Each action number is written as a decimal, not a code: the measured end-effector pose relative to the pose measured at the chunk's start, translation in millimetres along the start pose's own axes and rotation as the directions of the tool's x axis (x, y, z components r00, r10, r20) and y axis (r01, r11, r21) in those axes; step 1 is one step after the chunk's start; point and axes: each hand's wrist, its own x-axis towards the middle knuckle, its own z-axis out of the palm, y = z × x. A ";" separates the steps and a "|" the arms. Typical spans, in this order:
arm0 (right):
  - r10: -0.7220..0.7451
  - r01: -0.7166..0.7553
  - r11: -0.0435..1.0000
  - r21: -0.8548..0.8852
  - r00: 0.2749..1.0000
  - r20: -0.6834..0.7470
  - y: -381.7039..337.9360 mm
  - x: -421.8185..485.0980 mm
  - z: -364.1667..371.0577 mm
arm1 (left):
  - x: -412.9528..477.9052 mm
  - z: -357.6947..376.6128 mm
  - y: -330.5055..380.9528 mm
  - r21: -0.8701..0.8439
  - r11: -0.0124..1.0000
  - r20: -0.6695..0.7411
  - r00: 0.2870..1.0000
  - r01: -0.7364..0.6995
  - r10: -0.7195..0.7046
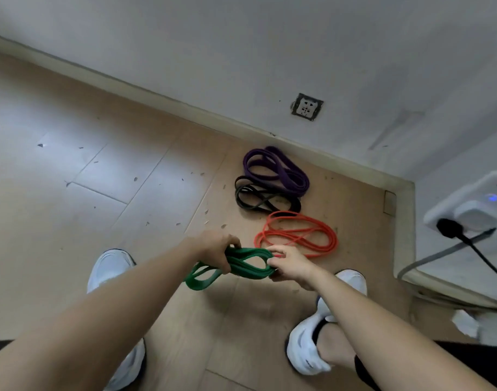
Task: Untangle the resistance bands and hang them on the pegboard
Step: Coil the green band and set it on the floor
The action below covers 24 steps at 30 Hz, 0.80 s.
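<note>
Both grips clenched on green band (241, 266): left hand (215, 251) at mid-coil, right hand (288, 263) at end. Rec.: separate loops slowly, no yanking, to avoid tightening twists.

Single head view looks steeply down at floor (72, 193) near wall (270, 52)

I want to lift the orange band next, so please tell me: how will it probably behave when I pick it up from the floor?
The orange band looks thin and lies in loose overlapping loops, so it is probably floppy and would droop and uncoil. It seems light for its size. Its loops may snag on each other.
</note>
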 end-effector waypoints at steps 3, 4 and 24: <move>-0.022 0.013 0.995 -0.096 0.995 -0.099 32.3 18.6 -3.5 | 29.7 28.2 3.7 0.097 0.993 0.009 0.998 -0.067 0.066; -0.031 0.012 0.987 -0.157 0.992 -0.119 41.9 22.3 -6.1 | 36.1 37.2 4.3 0.127 0.988 0.007 0.996 -0.084 0.084; 0.051 -0.103 0.940 -0.324 0.985 -0.166 107.3 41.6 0.5 | -2.2 107.9 -54.5 -0.061 0.987 -0.458 0.883 -0.150 0.106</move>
